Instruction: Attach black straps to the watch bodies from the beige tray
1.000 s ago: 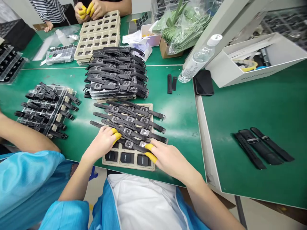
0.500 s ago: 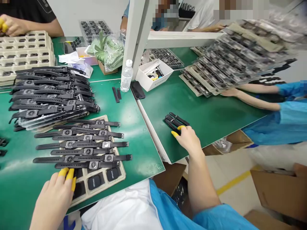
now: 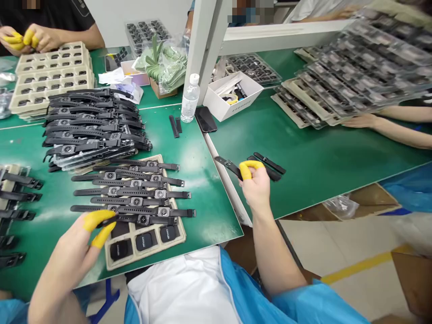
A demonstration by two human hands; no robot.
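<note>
My left hand point(image 3: 86, 238), with yellow finger cots, pinches the end of a black watch strap point(image 3: 123, 218); this strap appears to belong to the nearest assembled watch point(image 3: 143, 219). Beneath it lies a beige tray point(image 3: 130, 262), whose front row holds black watch bodies point(image 3: 145, 241) without straps. Several strapped watches rest face down across the tray's farther part. Over the right table, my right hand point(image 3: 254, 184) is closed on a loose black strap piece with a buckle point(image 3: 227, 165). More loose straps point(image 3: 270, 164) lie just behind that hand, partly hidden by it.
Stacked strapped watches point(image 3: 91, 121) stand behind the tray, with others point(image 3: 16, 198) at the left edge. A bottle point(image 3: 191, 101), phone point(image 3: 205, 119) and white box point(image 3: 232, 96) sit by the post point(image 3: 205, 49). Co-workers' hands show at left and right, near tray stacks point(image 3: 354, 81).
My right hand has lifted a strap piece off the right table and drawn it left. My left hand has risen from the tray's front and now pinches a strap end. The view has shifted.
</note>
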